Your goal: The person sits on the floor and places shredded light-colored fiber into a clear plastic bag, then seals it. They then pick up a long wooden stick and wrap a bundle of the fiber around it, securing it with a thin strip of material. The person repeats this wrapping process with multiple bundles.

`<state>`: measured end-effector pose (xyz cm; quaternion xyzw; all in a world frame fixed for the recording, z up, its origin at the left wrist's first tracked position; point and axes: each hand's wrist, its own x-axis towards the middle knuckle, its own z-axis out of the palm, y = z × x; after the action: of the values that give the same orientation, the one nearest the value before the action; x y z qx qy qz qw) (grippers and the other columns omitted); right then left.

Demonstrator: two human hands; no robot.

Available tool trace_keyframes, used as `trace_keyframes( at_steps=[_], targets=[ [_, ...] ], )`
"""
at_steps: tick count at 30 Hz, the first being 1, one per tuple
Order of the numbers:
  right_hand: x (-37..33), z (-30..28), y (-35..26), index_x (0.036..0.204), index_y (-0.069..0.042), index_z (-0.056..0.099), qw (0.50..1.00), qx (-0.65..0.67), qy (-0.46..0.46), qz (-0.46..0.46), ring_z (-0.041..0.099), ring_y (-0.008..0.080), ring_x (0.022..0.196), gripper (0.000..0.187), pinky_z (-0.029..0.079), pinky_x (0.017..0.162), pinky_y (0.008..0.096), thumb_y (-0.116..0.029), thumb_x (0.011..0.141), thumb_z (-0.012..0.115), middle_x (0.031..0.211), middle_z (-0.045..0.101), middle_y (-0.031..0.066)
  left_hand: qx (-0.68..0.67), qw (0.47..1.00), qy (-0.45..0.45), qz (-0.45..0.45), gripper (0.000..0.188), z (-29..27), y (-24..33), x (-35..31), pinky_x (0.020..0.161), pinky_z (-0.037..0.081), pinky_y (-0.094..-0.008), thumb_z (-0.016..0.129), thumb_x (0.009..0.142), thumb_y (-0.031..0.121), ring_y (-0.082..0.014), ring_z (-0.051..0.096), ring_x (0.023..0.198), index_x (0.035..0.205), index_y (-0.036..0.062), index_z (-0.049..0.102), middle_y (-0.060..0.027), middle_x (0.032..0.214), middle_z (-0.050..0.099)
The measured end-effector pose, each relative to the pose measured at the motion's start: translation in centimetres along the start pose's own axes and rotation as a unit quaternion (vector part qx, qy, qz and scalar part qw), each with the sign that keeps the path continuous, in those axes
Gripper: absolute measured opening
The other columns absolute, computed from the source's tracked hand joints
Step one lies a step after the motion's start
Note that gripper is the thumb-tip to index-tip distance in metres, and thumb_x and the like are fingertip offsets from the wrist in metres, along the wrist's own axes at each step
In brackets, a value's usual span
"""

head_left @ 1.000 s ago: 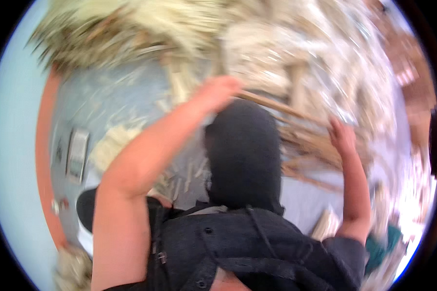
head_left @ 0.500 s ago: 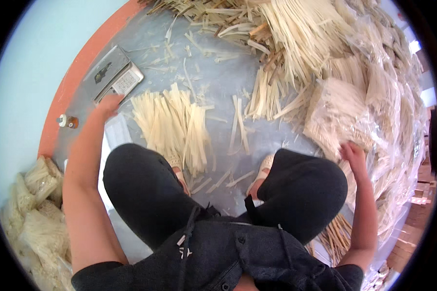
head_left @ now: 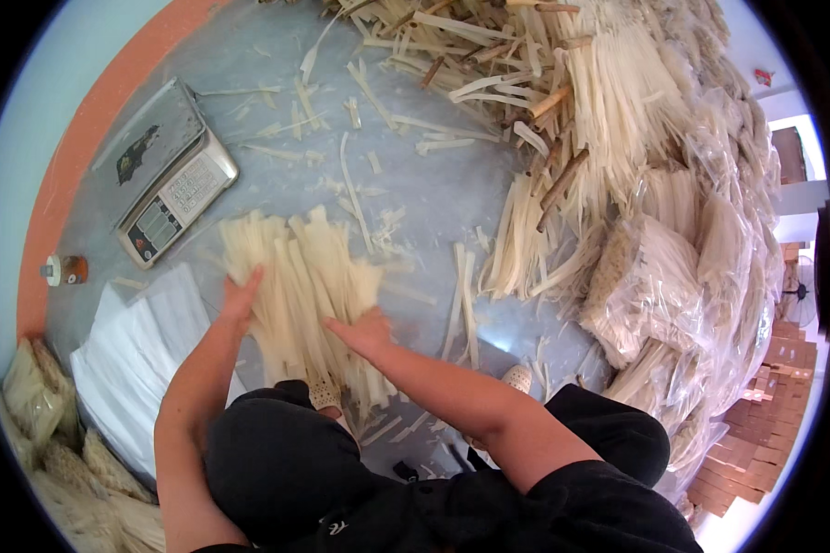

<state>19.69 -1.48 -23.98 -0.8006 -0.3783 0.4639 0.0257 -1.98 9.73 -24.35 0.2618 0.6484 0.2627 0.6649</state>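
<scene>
A loose bundle of pale, flat dried strips (head_left: pixel 290 276) lies fanned out in front of me, reaching down toward my left shoe. My left hand (head_left: pixel 243 293) grips its left edge, thumb along the top and the other fingers partly hidden by the strips. At the right side, my right hand (head_left: pixel 364 332) is closed on the same bundle, its thumb lying across the strips and its fingers smeared by motion. The bundle's upper right end is blurred too.
A digital scale (head_left: pixel 171 175) stands at upper left, near a small jar (head_left: pixel 69 270). White sheets (head_left: pixel 143 350) lie left of my knee. Bagged strips (head_left: pixel 650 286) are heaped at right; loose strips and brown sticks (head_left: pixel 563 189) pile up at the back. Cardboard boxes (head_left: pixel 756 424) are far right.
My left hand has come from the scale to the bundle's left edge. My right hand has left the bagged strips and crossed over to the bundle. The view has shifted.
</scene>
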Motion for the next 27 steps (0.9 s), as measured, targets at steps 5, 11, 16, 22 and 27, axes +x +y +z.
trace_keyframes(
  at_steps=[5,11,16,22,27],
  targets=[
    [8.4,-2.9,-4.1,0.123,0.012,0.040,0.982,0.064,-0.009,-0.176,0.055,0.0387,0.106,0.083,0.045,0.090,0.0409,-0.045,0.068,0.068,0.115,0.053,0.0291,0.063,0.988,-0.083,-0.114,0.075,6.3,2.7,0.4,0.090,0.046,-0.0496,0.070,0.080,0.039,-0.0328,0.047,0.118,0.136,0.0104,0.029,-0.0108,0.132,0.045],
    [13.6,-9.5,-7.2,0.123,0.007,0.044,0.951,-0.093,-0.049,-0.290,0.059,0.0323,0.102,0.079,0.043,0.091,0.0449,-0.038,0.065,0.072,0.112,0.056,0.0254,-0.012,0.950,-0.141,-0.277,0.060,11.7,4.0,1.4,0.092,0.044,-0.0503,0.060,0.085,0.049,-0.0275,0.049,0.117,0.130,0.0148,0.041,-0.0084,0.131,0.048],
    [15.2,-18.3,-10.5,0.131,0.003,0.037,0.829,-0.230,0.317,-0.400,0.055,0.0307,0.109,0.075,0.038,0.096,0.0488,-0.034,0.074,0.067,0.111,0.058,0.0218,-0.220,0.952,-0.156,-0.144,0.056,18.1,3.7,9.8,0.083,0.050,-0.0506,0.061,0.084,0.049,-0.0263,0.056,0.108,0.127,0.0175,0.044,-0.0077,0.119,0.056],
    [8.0,-35.6,-9.1,0.114,-0.008,0.056,0.855,0.060,0.318,-0.406,0.064,0.0214,0.079,0.037,0.051,0.067,0.0316,-0.021,0.080,0.062,0.087,0.066,0.0097,-0.180,0.977,-0.078,-0.081,0.082,24.7,15.1,19.3,0.086,0.048,-0.0447,0.063,0.076,0.061,-0.0290,0.049,0.113,0.133,0.0070,0.039,-0.0132,0.125,0.048],
    [10.9,-50.3,-7.9,0.106,0.004,0.045,0.685,0.647,0.242,-0.233,0.059,0.0239,0.068,0.041,0.053,0.065,0.0359,-0.030,0.088,0.058,0.080,0.058,0.0150,-0.122,0.980,-0.089,-0.128,0.108,25.5,16.9,20.8,0.100,0.035,-0.0476,0.073,0.061,0.066,-0.0327,0.039,0.118,0.138,0.0048,0.028,-0.0193,0.132,0.035]
  ],
)
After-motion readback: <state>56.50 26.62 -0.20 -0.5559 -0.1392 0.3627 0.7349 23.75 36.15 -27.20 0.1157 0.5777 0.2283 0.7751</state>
